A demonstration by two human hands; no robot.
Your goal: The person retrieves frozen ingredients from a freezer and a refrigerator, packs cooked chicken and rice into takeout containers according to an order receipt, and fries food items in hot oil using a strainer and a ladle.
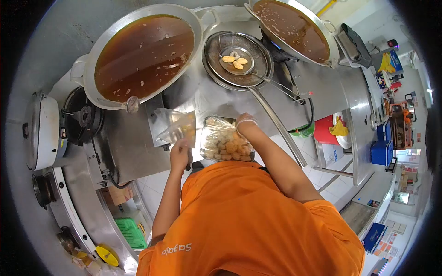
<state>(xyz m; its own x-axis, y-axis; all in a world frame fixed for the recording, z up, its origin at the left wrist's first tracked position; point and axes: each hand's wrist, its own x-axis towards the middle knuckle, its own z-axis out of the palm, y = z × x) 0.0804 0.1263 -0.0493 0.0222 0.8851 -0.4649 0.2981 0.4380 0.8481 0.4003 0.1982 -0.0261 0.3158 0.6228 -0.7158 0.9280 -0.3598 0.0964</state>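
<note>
My left hand (179, 151) is closed on a clear plastic bag (178, 128), which stands up from the counter with some yellowish pieces inside. To its right sits a container (202, 149) filled with light brown, crumb-coated food pieces (228, 146); clear plastic lies over its far part. My right hand (247, 123) is at the container's right edge, its fingers curled down by the plastic. A thin whitish band, perhaps plastic, crosses that hand. Its fingertips are hidden, so what they grip is unclear.
Two large pans of brown oil (145, 55) (294, 27) stand at the back, a thermometer (132, 104) on the left one's rim. Between them, a small strainer (235, 60) with several fried pieces rests in a larger one, whose long handle (278, 124) juts toward my right side.
</note>
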